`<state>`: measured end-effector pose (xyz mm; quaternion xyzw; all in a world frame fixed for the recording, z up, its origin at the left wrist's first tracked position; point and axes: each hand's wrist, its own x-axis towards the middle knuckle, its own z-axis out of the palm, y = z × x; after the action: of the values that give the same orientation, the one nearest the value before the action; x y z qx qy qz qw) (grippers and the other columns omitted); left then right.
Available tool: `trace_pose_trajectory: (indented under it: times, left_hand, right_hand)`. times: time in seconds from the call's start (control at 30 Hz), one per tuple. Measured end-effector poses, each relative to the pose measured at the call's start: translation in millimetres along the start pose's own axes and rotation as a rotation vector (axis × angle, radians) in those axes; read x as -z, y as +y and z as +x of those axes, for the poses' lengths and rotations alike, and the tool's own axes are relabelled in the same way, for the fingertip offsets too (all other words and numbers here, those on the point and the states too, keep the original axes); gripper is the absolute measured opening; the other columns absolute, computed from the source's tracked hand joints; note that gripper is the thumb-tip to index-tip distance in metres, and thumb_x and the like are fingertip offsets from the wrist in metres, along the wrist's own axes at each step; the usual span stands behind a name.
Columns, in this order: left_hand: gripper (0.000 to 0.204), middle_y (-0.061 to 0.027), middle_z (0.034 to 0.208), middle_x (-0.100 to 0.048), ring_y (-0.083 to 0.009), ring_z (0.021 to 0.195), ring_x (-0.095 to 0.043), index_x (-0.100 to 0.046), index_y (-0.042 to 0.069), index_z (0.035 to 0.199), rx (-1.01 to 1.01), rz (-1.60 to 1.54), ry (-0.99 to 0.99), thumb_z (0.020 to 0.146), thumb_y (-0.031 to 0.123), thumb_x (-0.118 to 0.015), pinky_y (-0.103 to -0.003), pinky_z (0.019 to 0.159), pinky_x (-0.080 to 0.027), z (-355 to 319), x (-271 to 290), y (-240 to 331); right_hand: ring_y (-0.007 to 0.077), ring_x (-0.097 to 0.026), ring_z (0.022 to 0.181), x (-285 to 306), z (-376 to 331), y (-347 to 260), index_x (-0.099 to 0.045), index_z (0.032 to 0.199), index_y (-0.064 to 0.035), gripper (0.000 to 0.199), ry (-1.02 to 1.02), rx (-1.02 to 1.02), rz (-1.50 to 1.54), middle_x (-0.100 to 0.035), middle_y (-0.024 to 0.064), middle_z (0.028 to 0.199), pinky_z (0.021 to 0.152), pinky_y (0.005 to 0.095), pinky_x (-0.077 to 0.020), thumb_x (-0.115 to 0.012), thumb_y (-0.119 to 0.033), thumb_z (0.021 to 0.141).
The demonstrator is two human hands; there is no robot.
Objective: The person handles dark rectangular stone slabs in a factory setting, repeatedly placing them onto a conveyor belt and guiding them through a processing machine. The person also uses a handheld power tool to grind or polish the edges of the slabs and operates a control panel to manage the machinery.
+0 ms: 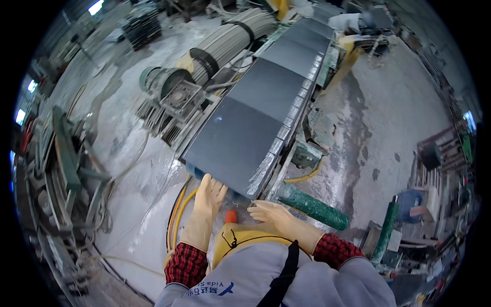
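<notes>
A row of dark grey stone slabs [240,133] lies on a long conveyor bed running away from me toward the top of the view. My left hand [208,197], in a pale rubber glove, reaches under the near edge of the closest slab. In a matching glove, my right hand [270,211] hovers with its fingers spread just below the slab's near right corner, close to the conveyor's metal side rail [289,128]. Neither hand visibly holds anything. I wear red plaid sleeves and a grey apron.
A motor with a housing [169,89] and a bundle of grey strips [225,43] sit left of the conveyor. Green rollers [312,207] lie at the right on the wet concrete floor. Yellow hoses [176,215] run below. Stacked material stands at the far right.
</notes>
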<state>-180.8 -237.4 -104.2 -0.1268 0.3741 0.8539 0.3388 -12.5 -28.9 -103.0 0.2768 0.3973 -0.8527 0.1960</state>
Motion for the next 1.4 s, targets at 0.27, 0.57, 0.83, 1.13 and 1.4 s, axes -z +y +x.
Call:
trace_pose_trajectory:
  times: [0.27,0.57,0.83,1.13,1.4]
  left_hand:
    - [0.042,-0.0045,0.142,-0.054,-0.0261,0.127,-0.052,-0.048,0.008,0.14,0.332,-0.232,-0.011,0.105,0.031,-0.046,-0.044,0.105,-0.039,37.3,-2.7,18.7]
    - [0.021,-0.0119,0.111,-0.067,-0.0266,0.098,-0.066,-0.059,0.001,0.112,0.287,-0.011,-0.01,0.099,0.016,-0.054,-0.036,0.074,-0.053,38.8,-57.1,65.9]
    - [0.015,-0.0185,0.104,-0.069,-0.0299,0.092,-0.068,-0.063,-0.008,0.095,0.206,-0.069,-0.182,0.083,-0.004,-0.055,-0.038,0.079,-0.058,19.8,-59.1,83.5]
    - [0.049,-0.0201,0.126,-0.064,-0.0371,0.114,-0.064,-0.056,-0.009,0.127,0.196,-0.011,-0.342,0.08,0.003,-0.058,-0.049,0.102,-0.052,-86.0,-99.8,61.0]
    - [0.056,-0.0189,0.129,-0.063,-0.0374,0.116,-0.063,-0.055,-0.007,0.129,0.201,0.154,-0.594,0.076,0.006,-0.066,-0.048,0.102,-0.052,-170.6,-159.4,-53.5]
  right_hand:
    - [0.0352,-0.054,0.13,-15.8,7.7,39.4,-0.048,0.139,0.0027,0.045,0.18,0.279,0.297,-0.053,0.0237,0.14,0.111,0.0435,-0.0447,-0.053,-0.026,0.104]
    - [0.0234,-0.07,0.095,-85.1,-18.2,-44.4,-0.061,0.116,-0.0022,0.032,0.434,0.285,0.464,-0.068,0.0084,0.099,0.092,0.0335,-0.0536,-0.062,-0.031,0.101]
    - [0.008,-0.062,0.082,-100.9,-34.0,-46.2,-0.061,0.105,-0.0062,0.019,0.177,0.515,0.277,-0.059,-0.0018,0.086,0.093,0.0323,-0.054,-0.063,-0.025,0.101]
    - [0.0169,-0.056,0.118,-121.6,-129.7,-41.6,-0.041,0.144,0.0003,0.053,0.121,0.774,0.189,-0.054,0.0074,0.136,0.103,0.0326,-0.0444,-0.062,-0.022,0.1]
    - [0.0163,-0.062,0.096,27.4,-219.1,0.5,-0.049,0.137,0.0067,0.063,0.737,1.237,0.274,-0.066,0.0109,0.115,0.085,0.0306,-0.0517,-0.075,-0.026,0.089]
